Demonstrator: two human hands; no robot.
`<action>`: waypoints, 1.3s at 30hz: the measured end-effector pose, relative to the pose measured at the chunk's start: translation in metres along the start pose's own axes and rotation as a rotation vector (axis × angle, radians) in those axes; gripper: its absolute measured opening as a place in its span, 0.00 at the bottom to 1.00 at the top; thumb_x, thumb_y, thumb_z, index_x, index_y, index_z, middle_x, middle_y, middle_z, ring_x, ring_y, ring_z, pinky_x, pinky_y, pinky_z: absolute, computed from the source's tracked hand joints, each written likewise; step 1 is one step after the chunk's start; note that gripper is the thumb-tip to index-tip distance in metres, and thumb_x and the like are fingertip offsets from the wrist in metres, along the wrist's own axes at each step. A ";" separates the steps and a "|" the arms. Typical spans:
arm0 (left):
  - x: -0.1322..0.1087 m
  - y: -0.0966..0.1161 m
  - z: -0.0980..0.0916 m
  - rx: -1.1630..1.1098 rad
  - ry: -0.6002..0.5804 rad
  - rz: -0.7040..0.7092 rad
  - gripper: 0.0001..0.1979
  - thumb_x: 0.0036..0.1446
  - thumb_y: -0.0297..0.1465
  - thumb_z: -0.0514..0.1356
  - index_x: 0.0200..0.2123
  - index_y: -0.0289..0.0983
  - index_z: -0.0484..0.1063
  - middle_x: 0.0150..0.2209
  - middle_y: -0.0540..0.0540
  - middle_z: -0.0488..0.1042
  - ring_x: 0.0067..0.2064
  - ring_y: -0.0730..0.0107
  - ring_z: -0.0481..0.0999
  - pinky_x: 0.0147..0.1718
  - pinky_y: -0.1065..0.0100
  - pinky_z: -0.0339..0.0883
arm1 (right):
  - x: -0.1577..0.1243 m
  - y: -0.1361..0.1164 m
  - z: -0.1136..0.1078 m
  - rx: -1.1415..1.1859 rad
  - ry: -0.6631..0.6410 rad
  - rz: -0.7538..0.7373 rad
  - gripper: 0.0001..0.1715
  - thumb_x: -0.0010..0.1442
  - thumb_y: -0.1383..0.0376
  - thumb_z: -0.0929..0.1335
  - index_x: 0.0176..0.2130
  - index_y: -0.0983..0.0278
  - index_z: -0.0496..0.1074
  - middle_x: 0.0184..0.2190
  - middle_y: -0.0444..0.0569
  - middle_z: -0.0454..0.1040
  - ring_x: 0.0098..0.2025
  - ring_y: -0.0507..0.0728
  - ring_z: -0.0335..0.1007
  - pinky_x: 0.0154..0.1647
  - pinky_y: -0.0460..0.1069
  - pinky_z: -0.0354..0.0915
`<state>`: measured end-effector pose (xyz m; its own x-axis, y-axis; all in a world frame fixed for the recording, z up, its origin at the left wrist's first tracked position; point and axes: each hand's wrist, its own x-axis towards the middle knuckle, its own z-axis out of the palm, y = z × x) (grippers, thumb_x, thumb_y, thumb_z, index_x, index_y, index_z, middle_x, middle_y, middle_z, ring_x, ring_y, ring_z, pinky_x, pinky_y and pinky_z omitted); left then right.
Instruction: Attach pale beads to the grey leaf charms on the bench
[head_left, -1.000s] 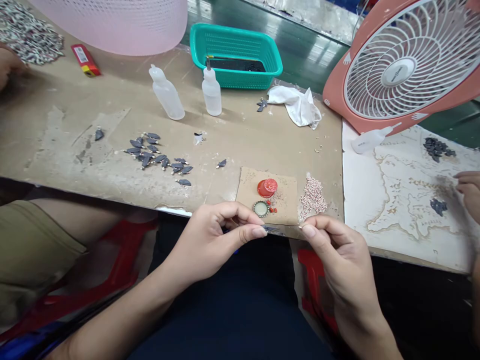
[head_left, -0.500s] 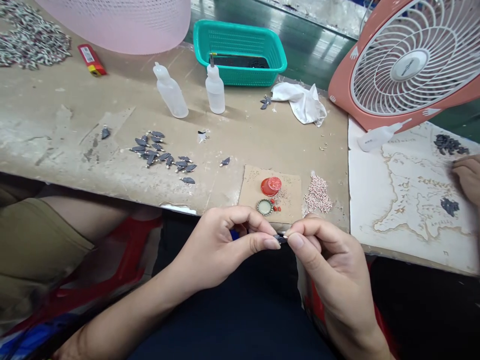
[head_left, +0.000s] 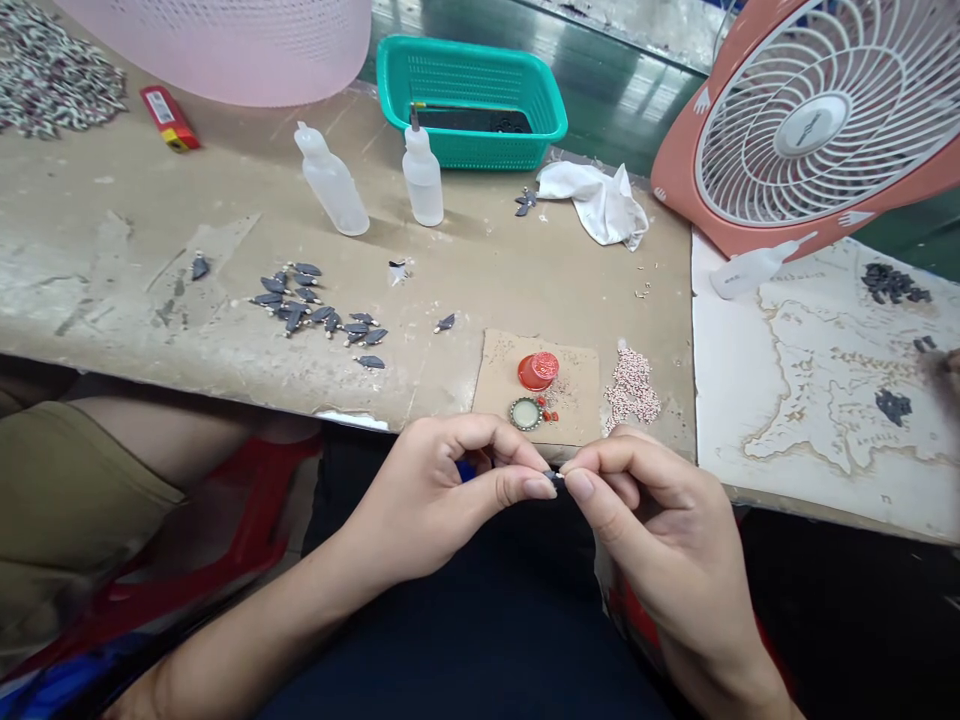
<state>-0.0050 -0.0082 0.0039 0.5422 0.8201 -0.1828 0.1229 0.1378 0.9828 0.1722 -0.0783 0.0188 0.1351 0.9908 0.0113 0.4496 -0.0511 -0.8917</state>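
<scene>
My left hand and my right hand meet fingertip to fingertip just below the table's front edge, over my lap. Both pinch one small dark grey piece, mostly hidden by the fingers. Straight above them lies a small cardboard square with a red cap, a round green-rimmed cap and a few red beads. A heap of tiny pale pink beads lies to its right. Several dark grey leaf-shaped pieces are scattered on the table to the left.
Two squeeze bottles, a teal basket, a white rag and a pink fan stand at the back. A white board with dark pieces lies right, where another person's hand shows. Another person's leg is at left.
My hands came together from slightly apart; both now pinch the small dark piece. The other person's hand at the right has drawn back toward the frame's edge.
</scene>
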 end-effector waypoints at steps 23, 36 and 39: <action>-0.002 0.001 -0.001 0.185 0.022 0.102 0.05 0.55 0.25 0.67 0.27 0.38 0.78 0.27 0.54 0.80 0.28 0.75 0.75 0.30 0.74 0.66 | 0.002 -0.001 0.001 -0.108 -0.072 -0.023 0.09 0.63 0.65 0.68 0.30 0.61 0.74 0.21 0.38 0.56 0.23 0.48 0.55 0.24 0.46 0.54; -0.002 -0.009 0.003 0.246 0.043 0.133 0.05 0.56 0.24 0.67 0.28 0.37 0.78 0.27 0.54 0.80 0.29 0.75 0.76 0.30 0.75 0.66 | 0.001 0.008 0.007 -0.065 -0.064 -0.002 0.10 0.63 0.65 0.68 0.30 0.62 0.75 0.20 0.38 0.58 0.22 0.48 0.54 0.24 0.46 0.54; -0.002 -0.010 0.003 0.220 0.039 0.144 0.05 0.55 0.24 0.68 0.28 0.37 0.78 0.28 0.53 0.80 0.29 0.75 0.77 0.31 0.75 0.67 | 0.001 0.012 0.007 0.002 -0.079 0.021 0.09 0.64 0.63 0.69 0.32 0.61 0.77 0.19 0.38 0.58 0.22 0.48 0.56 0.24 0.46 0.55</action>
<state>-0.0048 -0.0123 -0.0054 0.5355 0.8437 -0.0359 0.2265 -0.1026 0.9686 0.1719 -0.0769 0.0049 0.0745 0.9963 -0.0429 0.4455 -0.0717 -0.8924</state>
